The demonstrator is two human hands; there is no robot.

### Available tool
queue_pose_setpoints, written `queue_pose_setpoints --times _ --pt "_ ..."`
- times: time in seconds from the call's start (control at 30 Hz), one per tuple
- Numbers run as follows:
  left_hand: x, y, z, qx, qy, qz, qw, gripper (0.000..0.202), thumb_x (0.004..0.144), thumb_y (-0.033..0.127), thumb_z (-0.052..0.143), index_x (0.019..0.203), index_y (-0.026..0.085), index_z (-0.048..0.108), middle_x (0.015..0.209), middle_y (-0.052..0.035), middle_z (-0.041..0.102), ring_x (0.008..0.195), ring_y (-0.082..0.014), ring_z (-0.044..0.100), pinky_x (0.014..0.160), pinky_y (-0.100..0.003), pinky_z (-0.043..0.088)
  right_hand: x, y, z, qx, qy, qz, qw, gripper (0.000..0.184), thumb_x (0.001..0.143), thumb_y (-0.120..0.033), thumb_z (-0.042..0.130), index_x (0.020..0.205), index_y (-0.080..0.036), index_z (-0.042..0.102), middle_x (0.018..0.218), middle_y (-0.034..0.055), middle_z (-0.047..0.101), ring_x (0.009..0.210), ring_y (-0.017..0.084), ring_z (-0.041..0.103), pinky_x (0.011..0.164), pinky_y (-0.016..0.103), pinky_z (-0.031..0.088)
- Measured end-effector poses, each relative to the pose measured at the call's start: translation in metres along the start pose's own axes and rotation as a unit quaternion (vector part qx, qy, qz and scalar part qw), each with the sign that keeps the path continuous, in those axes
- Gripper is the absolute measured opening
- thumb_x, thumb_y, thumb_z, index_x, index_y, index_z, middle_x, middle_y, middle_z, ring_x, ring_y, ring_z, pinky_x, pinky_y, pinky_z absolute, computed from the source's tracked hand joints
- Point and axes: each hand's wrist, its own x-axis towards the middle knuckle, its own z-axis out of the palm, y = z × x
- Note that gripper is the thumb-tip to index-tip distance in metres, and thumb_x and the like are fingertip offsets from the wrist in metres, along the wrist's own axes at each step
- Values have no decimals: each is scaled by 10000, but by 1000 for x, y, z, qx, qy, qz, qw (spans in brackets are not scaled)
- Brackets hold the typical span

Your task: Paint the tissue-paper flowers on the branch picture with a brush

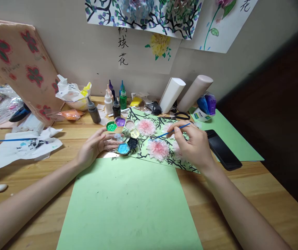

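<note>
My right hand [192,144] pinches a thin blue paintbrush [173,131], whose tip points left toward the palette. My left hand [96,146] lies on the wooden table with its fingers curled against the edge of a clear flower-shaped paint palette [122,137]. The palette's wells hold green, purple, yellow, black and blue paint. It overlaps a green sheet painted with black branches and pink tissue flowers [158,148], which lies under my right hand. A blank light-green sheet [128,205] lies in front of me.
Several small paint bottles [113,102] stand by the wall, next to two leaning white and pink rolls [185,93]. Scissors [176,117] and a black phone [223,149] lie on the right. Crumpled stained paper [26,146] and a second blue brush lie at the left.
</note>
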Motion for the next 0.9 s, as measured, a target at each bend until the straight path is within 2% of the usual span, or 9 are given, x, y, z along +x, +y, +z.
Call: queue_pose_setpoints --times 0.13,0.33,0.47,0.77,0.9 --pt "0 -1 -2 -7 -12 5 1000 194 873 252 516 1061 203 506 1093 -93 665 994 -277 655 789 -355 547 0 -1 -3 9 11 8 1000 229 876 -207 438 725 -200 610 758 20 661 722 164 591 643 295 445" --pt "0 0 0 -13 -9 8 1000 191 858 248 534 1043 214 502 1069 -86 678 995 -291 654 828 -422 525 0 0 -1 4 -12 -2 1000 206 859 -176 450 717 -207 596 755 16 659 710 166 584 640 306 440" --pt "0 0 0 -16 -7 6 1000 191 854 248 537 1039 215 500 1068 -84 678 990 -289 656 837 -433 516 0 1 -2 -5 1 -8 1000 215 867 -178 446 713 -210 593 760 21 659 723 172 580 646 315 437" --pt "0 0 0 -8 -3 4 1000 169 856 261 541 1013 210 505 1066 -78 676 987 -285 657 823 -402 525 0 0 -3 -5 -3 -15 1000 205 871 -184 451 729 -204 597 770 22 656 732 171 582 647 309 434" --pt "0 0 1 -7 -14 5 1000 183 867 257 525 1041 206 508 1094 -91 667 996 -282 654 811 -389 531 0 0 -5 -10 18 -21 1000 219 873 -180 446 717 -210 597 775 19 661 745 170 594 665 312 437"
